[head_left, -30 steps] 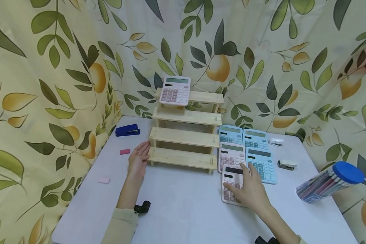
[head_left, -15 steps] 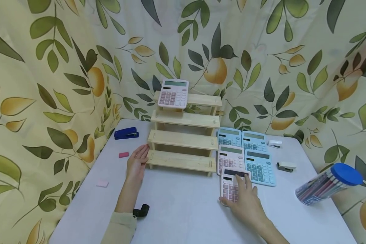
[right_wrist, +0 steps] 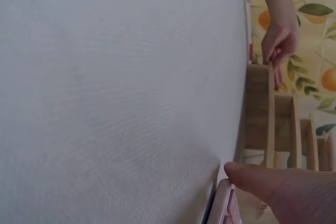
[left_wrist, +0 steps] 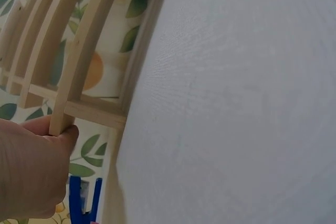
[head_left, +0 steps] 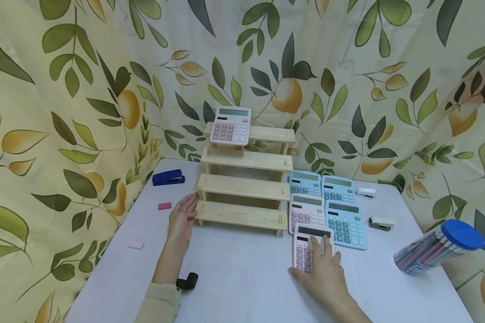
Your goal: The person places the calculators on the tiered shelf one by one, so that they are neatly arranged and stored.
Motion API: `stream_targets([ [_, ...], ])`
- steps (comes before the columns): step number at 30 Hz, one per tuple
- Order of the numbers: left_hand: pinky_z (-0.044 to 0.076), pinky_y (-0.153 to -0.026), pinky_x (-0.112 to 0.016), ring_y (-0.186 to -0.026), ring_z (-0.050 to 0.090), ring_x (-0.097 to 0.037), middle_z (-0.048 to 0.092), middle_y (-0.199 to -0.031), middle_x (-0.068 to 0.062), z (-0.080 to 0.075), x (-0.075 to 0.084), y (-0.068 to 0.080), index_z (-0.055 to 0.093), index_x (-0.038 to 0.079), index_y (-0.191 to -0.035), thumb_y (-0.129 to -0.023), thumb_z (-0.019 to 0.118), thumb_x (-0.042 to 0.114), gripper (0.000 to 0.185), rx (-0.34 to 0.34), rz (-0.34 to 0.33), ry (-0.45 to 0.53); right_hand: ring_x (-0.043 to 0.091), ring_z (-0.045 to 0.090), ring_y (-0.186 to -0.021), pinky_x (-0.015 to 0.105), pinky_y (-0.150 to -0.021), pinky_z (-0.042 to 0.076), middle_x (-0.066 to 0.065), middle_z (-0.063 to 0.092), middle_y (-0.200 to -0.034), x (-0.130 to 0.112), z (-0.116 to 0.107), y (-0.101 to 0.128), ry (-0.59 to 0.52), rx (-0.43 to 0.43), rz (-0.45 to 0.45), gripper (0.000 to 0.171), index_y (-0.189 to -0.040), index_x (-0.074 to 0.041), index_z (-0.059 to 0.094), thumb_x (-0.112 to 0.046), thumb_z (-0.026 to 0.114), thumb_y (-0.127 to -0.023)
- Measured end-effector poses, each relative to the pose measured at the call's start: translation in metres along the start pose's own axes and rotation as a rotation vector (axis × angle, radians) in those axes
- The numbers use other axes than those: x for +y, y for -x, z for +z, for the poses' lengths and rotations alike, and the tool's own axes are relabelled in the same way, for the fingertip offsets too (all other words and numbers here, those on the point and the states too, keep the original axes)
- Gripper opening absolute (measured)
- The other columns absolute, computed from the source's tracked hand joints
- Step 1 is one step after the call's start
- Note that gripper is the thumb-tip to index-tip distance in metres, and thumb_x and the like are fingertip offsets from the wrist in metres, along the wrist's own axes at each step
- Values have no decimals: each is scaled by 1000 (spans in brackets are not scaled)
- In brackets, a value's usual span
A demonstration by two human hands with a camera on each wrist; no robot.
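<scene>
A stepped wooden display rack (head_left: pixel 242 186) with several shelves stands on the table. My left hand (head_left: pixel 182 217) is at the left end of its lowest shelf. In the left wrist view, the thumb and fingers of the left hand (left_wrist: pixel 34 166) pinch that shelf end. On the right, my right hand (head_left: pixel 323 273) lies with spread fingers over the nearest pink calculator (head_left: pixel 303 251), partly covering its keys. The thumb is at its left edge. Another pink calculator (head_left: pixel 307 208) lies just behind it, and a third pink calculator (head_left: pixel 231 125) leans upright on the top shelf.
Blue calculators (head_left: pixel 346 224) lie right of the rack. Beyond them are two small white staplers (head_left: pixel 381 223) and a tilted pencil tub (head_left: pixel 436 246) with a blue lid. At left lie a blue stapler (head_left: pixel 168 177), a red eraser (head_left: pixel 164 206) and a pale pink eraser (head_left: pixel 135 243).
My right hand has drawn back toward the near side of the calculator, its fingers shifting from the right edge onto the top face. The left hand stays at the shelf end.
</scene>
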State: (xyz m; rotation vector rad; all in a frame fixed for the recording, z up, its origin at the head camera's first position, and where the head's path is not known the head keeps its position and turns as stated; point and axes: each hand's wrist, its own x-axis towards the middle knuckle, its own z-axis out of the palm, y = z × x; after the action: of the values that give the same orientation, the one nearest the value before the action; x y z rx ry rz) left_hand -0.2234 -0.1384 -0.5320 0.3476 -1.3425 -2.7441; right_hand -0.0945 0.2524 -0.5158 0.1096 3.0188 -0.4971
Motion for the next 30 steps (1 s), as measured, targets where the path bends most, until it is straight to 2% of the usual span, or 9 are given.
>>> stream_targets([
  [11, 37, -120, -33, -151, 40, -31, 40, -161, -24, 1, -2, 0, 33, -7, -157, -92, 37, -27, 68, -11, 1, 0, 85, 16, -128, 91, -95, 29, 41, 9, -163, -3, 4, -1, 3, 13, 19, 116, -159, 3, 28, -50, 88, -75],
  [21, 37, -119, -33, -150, 40, -31, 41, -161, -24, 0, 0, 0, 32, -8, -157, -92, 38, -28, 68, -12, 8, 3, 70, 37, -125, 83, -90, 41, 35, 22, -160, -2, 6, 1, -48, 84, -11, 109, -156, 1, 34, -39, 89, -71],
  [30, 36, -120, -34, -151, 40, -31, 40, -162, -24, -1, 1, 1, 32, -8, -158, -92, 38, -27, 69, -13, -2, 8, 68, 35, -128, 82, -95, 39, 34, 22, -159, -4, 0, 2, -77, 76, 3, 107, -156, 1, 35, -36, 90, -72],
])
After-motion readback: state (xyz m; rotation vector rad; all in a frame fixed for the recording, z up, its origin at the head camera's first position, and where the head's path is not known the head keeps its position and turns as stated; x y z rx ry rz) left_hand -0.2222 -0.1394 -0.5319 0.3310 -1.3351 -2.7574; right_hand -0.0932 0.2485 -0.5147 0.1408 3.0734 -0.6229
